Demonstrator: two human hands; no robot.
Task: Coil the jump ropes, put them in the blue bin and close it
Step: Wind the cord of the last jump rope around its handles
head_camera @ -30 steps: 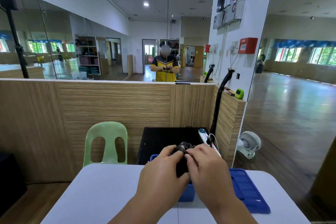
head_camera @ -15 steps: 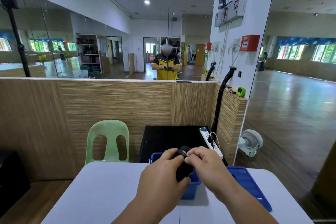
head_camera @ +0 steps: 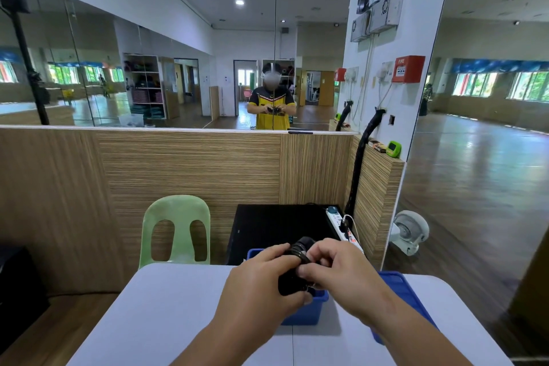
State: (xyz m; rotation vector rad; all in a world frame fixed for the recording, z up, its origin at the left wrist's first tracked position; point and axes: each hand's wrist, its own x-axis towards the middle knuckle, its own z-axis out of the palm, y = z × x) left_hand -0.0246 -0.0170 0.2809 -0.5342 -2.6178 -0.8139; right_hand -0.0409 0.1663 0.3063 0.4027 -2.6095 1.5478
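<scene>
A black coiled jump rope (head_camera: pixel 297 264) with its handles bunched together is held above the blue bin (head_camera: pixel 309 310), which stands on the white table (head_camera: pixel 166 315). My left hand (head_camera: pixel 261 285) grips the bundle from the left and below. My right hand (head_camera: pixel 338 273) pinches the cord on the bundle's right side with thumb and forefinger. My hands hide most of the bin and its inside. The blue lid (head_camera: pixel 407 291) lies on the table to the right of the bin, partly under my right forearm.
A green plastic chair (head_camera: pixel 175 229) stands behind the table at the left. A black box (head_camera: pixel 276 226) with a white power strip (head_camera: pixel 341 226) sits behind the bin, against a wooden partition (head_camera: pixel 178 169). A small white fan (head_camera: pixel 410 232) is on the floor at right.
My head has tilted up slightly, so the table sits lower in view. My hands have drawn a little apart on the rope bundle, my right fingers shifting on the cord.
</scene>
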